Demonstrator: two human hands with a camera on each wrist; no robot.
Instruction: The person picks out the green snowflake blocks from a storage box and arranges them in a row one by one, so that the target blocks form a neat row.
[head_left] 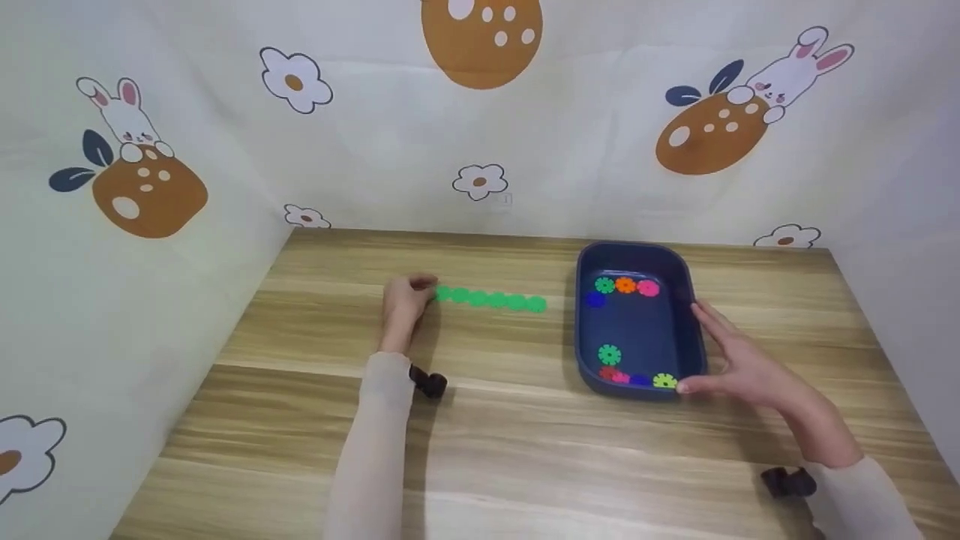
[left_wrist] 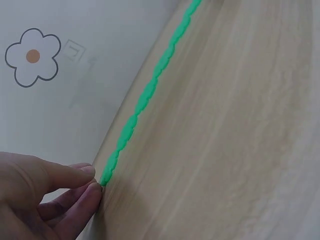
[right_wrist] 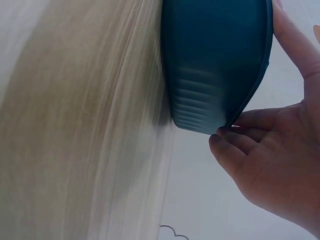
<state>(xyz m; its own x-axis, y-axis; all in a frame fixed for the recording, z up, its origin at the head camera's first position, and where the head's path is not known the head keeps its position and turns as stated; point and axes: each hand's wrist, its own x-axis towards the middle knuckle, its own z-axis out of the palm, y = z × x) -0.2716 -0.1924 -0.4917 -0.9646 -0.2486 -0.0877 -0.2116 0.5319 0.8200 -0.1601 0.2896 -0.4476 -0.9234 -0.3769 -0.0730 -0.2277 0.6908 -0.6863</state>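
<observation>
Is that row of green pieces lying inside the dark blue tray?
No, the green row lies on the wooden table, beside the dark blue tray, with one end at the left hand's fingertips.

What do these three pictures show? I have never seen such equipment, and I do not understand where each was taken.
There is no machine, only a person's left hand and right hand, both bare. The wide picture looks down from a camera worn on the head; the other two come from the left and right wrist cameras. On the wooden table lie a row of green discs and a dark blue tray holding several colourful flower-shaped pieces. The left hand pinches one end of the row; the right hand holds the tray by its rim.
</observation>
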